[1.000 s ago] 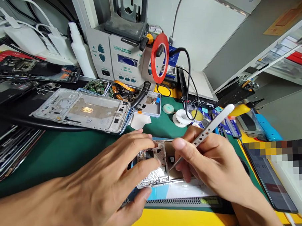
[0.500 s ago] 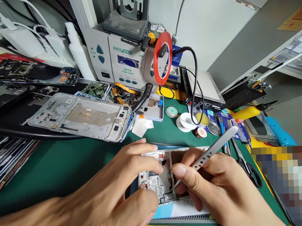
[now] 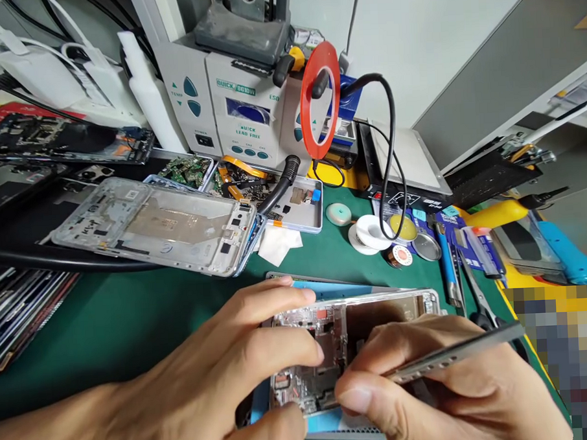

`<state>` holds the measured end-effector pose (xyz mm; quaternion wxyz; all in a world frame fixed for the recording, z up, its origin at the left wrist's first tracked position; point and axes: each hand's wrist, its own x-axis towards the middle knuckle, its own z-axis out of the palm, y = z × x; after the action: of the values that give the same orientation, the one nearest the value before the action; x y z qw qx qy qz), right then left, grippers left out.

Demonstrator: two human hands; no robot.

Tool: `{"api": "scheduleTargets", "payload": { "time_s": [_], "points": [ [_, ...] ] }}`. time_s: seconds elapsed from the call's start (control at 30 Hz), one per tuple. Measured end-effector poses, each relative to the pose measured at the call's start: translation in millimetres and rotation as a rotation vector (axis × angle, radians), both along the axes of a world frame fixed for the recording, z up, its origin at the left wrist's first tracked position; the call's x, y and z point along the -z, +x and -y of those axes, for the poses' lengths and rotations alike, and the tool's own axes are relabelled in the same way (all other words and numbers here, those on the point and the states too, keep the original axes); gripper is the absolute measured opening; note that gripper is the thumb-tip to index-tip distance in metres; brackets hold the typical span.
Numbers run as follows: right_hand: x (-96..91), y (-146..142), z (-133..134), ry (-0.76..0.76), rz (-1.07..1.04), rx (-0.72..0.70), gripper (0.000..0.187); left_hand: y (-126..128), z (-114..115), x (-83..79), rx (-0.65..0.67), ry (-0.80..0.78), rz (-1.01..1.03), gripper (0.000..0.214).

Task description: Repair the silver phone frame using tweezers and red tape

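Note:
An opened phone frame (image 3: 385, 310) with bare circuitry lies on a blue pad on the green mat (image 3: 132, 311), near the front edge. My left hand (image 3: 222, 379) grips the frame's left end, thumb below and fingers curled over the top. My right hand (image 3: 437, 389) pinches silver tweezers (image 3: 455, 354), now lying almost level. Their tips are hidden behind my thumb, down at the frame's circuit board.
A second stripped phone frame (image 3: 152, 226) lies at the left, over a black hose. Behind it stand a hot-air station (image 3: 235, 112), a red tape ring (image 3: 320, 99) and a parts tray (image 3: 297, 210). Solder spools (image 3: 369, 233), cutters and screwdrivers lie at the right.
The tweezers have tipped from steeply raised to nearly level, and my right hand has dropped lower in view. More of the phone frame's right end now shows. My left hand keeps its grip.

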<state>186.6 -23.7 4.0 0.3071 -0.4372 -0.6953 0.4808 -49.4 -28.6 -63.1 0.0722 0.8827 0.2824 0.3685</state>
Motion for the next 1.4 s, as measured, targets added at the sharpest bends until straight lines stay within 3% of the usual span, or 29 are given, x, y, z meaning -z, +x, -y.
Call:
{"api": "scheduleTargets", "payload": {
  "time_s": [0.27, 0.37, 0.47, 0.53, 0.67, 0.9, 1.13, 1.4],
  "points": [
    [-0.3, -6.4, -9.3, -0.048, 0.028, 0.038, 0.032, -5.1, -3.5, -4.5, 0.146, -0.116, -0.031, 0.005],
    [4.3, -4.3, -1.7, -0.003, 0.100, 0.083, 0.028, -2.6, -9.0, -5.4, 0.115, -0.124, -0.008, 0.006],
    [7.7, -1.3, 8.4, 0.074, 0.163, 0.141, 0.021, 1.2, -13.4, -3.5, 0.098, -0.026, 0.068, 0.013],
    [7.0, 0.1, 10.1, 0.104, 0.151, 0.100, 0.019, 3.1, -14.0, -2.7, 0.092, 0.019, 0.087, 0.015],
    [2.4, -0.4, 3.0, 0.131, 0.140, -0.036, 0.027, 3.0, -11.5, -4.1, 0.047, -0.095, 0.049, 0.010],
    [4.6, -6.9, 2.2, 0.211, 0.103, -0.051, 0.017, -0.6, -12.8, -1.7, 0.087, 0.025, 0.047, 0.022],
    [7.1, -1.7, 5.4, 0.225, 0.079, -0.122, 0.011, 2.1, -4.2, -6.2, 0.015, -0.085, 0.065, 0.016],
    [9.5, 1.7, 8.8, 0.329, 0.180, -0.152, 0.006, 2.3, -5.7, -6.6, 0.045, -0.059, 0.081, 0.015]
  ]
}}
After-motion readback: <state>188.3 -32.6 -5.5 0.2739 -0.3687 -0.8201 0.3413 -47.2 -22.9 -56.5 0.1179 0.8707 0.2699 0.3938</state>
